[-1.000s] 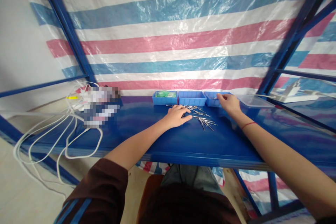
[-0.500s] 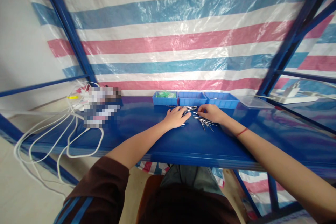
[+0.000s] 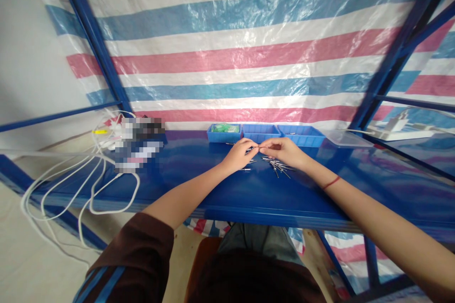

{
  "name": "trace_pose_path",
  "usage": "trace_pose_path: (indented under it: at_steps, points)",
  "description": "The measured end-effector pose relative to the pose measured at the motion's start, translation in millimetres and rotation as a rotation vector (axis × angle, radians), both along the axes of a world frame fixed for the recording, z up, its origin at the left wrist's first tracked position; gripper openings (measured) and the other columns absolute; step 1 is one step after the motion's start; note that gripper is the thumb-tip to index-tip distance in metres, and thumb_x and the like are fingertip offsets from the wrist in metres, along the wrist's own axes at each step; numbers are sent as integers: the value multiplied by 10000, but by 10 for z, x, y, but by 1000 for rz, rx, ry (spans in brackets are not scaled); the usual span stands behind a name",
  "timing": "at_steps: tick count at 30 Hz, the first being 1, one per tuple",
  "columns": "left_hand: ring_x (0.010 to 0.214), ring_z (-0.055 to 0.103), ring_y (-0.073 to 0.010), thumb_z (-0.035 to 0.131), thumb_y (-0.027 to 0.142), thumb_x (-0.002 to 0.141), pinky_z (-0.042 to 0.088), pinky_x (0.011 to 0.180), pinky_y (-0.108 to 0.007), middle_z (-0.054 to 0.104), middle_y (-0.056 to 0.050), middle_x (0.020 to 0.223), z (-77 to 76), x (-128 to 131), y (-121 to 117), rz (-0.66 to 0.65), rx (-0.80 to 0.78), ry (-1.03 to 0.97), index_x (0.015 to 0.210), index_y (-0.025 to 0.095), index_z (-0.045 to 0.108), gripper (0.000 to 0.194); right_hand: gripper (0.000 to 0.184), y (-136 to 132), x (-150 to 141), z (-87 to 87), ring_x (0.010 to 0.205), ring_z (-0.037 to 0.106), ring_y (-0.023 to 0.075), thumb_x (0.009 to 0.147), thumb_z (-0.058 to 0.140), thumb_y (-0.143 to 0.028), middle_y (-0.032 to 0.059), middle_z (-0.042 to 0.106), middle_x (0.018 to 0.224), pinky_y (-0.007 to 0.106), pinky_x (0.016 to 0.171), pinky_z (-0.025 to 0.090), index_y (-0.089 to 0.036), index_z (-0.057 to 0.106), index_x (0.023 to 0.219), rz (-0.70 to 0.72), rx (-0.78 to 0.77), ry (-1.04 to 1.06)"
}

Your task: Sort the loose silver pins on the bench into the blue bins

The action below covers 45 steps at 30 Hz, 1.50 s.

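Right hand (image 3: 287,152) now against left hand (image 3: 239,156)

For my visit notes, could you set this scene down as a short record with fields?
Left hand: over the table, fingers curled
Right hand: fingertips at the left hand's; anything pinched is too small to tell
Metal pins: loose on the table near both hands
Bins: three, blue, in a row behind the hands
Left bin: green pieces inside
Right bin: small metal bits inside
Cables: white, at the table's left
Sheet: striped red, white, blue, behind the table
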State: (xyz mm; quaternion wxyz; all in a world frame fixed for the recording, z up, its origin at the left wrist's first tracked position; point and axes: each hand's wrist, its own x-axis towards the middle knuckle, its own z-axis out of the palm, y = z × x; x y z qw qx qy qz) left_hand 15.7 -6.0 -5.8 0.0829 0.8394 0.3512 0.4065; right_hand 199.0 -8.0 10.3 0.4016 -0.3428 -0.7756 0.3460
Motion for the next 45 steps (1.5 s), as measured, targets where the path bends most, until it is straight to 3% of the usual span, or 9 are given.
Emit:
trace_pose_path:
  at_steps: [4,8,14,17,26,37,41,45]
  points:
    - [924,553,-162,468,263,849,432,869,-305,637,-50,878,13,14,-12,-18,-68,-38,811,170,638,197,401,-47,-4,58,583,578,122,613,701,-474,39,668,713,298,607,496,-157,660,854,-52,-50,86]
    - [926,551,-160,445,279,863,440,852,-297,643,-55,892,-10,25,-4,-42,-99,-66,843,165,635,222,389,-64,-10,85,574,574,124,654,666,-488,39,659,677,293,602,494,-155,663,855,-73,-27,97]
    - [916,558,-159,478,310,848,446,822,-283,628,-50,946,-22,28,-12,-59,-121,-66,967,178,616,225,384,-5,-11,14,594,580,155,678,629,-522,63,677,731,303,585,477,-150,672,764,-124,127,-3]
    - [893,560,-158,480,319,845,452,797,-275,620,-46,907,-19,24,-6,-62,-131,-49,905,169,621,215,375,-2,-14,-8,655,602,182,695,615,-522,70,689,757,324,635,481,-155,677,741,-157,215,-50]
    - [885,583,-161,517,283,830,457,819,-297,635,-57,926,-9,49,-10,-59,-160,-150,925,159,583,170,336,-119,-35,61,615,594,157,772,562,-468,65,697,785,286,578,460,-173,707,842,-160,361,-127]
    - [895,586,-154,491,313,842,441,853,-297,623,-43,917,-4,9,-12,52,-96,-172,921,169,549,174,312,-35,50,57,733,628,191,869,437,-375,64,699,889,297,670,450,-198,693,889,-214,531,-410]
    - [971,568,-183,493,384,839,427,896,-336,610,-64,1011,-15,-35,14,120,-58,-66,1079,188,509,310,354,92,160,53,664,614,194,870,410,-387,77,699,807,279,619,412,-169,687,838,-392,514,-500]
    - [1068,512,-225,438,455,852,392,939,-390,568,-70,1104,-6,-104,24,220,-28,123,1134,224,512,372,375,281,463,68,671,623,220,859,398,-389,101,695,766,275,593,384,-153,687,821,-761,479,-542]
